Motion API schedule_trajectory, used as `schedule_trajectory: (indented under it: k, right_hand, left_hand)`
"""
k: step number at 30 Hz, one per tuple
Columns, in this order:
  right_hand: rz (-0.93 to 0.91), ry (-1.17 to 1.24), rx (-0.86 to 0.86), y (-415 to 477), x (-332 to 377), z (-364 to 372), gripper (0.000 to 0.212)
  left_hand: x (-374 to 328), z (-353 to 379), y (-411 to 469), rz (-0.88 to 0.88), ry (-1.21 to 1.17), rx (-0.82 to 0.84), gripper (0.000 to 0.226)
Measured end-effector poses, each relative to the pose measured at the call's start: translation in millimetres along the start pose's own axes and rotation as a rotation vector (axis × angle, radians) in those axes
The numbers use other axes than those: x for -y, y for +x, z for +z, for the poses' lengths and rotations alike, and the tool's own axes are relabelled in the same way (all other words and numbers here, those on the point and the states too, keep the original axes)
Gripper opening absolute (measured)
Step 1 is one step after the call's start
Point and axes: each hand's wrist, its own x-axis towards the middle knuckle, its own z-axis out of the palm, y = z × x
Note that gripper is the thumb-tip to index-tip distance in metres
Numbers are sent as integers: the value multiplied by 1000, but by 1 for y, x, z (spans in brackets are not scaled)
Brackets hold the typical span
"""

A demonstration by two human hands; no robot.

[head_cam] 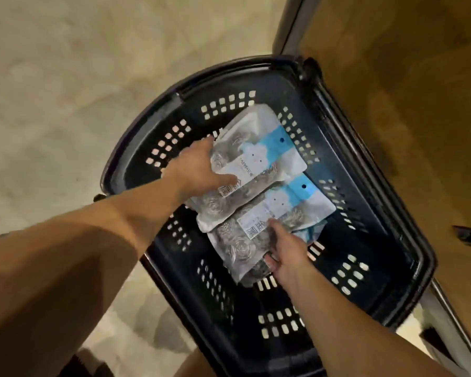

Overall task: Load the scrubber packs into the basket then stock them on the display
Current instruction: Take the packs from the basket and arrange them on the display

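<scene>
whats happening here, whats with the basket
A person is reaching into a black basket that sits on the floor. The left hand grips the far scrubber pack, and the right hand grips the near pack, which lies partly under the far one. Both packs rest inside the basket. From this view I cannot tell whether they are being set down or lifted out, and no display shows.

The left hand (pixel 199 170) hides the near edge of the upper scrubber pack (pixel 259 148), whose label print is too blurred to read. The lower scrubber pack (pixel 272 224) lies partly under it and under the right hand (pixel 288 254). The basket (pixel 408 257) is cut off at the bottom edge.
</scene>
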Motion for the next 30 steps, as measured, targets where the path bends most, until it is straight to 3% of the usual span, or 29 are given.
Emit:
schedule_trajectory:
  k: [2, 5, 9, 13, 17, 21, 23, 25, 28, 30]
  right_hand:
    - [-27, 15, -54, 8, -3, 6, 82]
    - [-126, 5, -149, 9, -4, 10, 67]
    - [-171, -17, -160, 0, -1, 14, 83]
    - [-218, -56, -135, -31, 9, 8, 61]
    - [-296, -84, -69, -86, 22, -12, 38]
    - [-394, -167, -2, -158, 36, -31, 33]
    - [-449, -201, 40, -196, 44, -42, 43]
    - [-485, -240, 80, -242, 58, -54, 67]
    - [-580, -232, 157, -317, 82, -83, 95]
    - [-657, -234, 224, -367, 99, -113, 83]
  left_hand:
    - [4, 10, 11, 1, 21, -28, 103]
    - [-6, 13, 10, -28, 100, -81, 96]
    - [-13, 12, 2, -60, 86, -91, 88]
    - [-16, 1, -18, -87, -44, -21, 83]
    - [-18, -24, -55, -112, -329, 14, 76]
    - [-34, -68, -108, -107, -545, -16, 78]
    - [-47, -94, -142, -97, -637, -48, 82]
    - [-65, -123, -179, -57, -703, -94, 91]
    - [-102, -170, -246, 7, -752, -187, 82]
    - [-136, -199, -296, 30, -834, -222, 59]
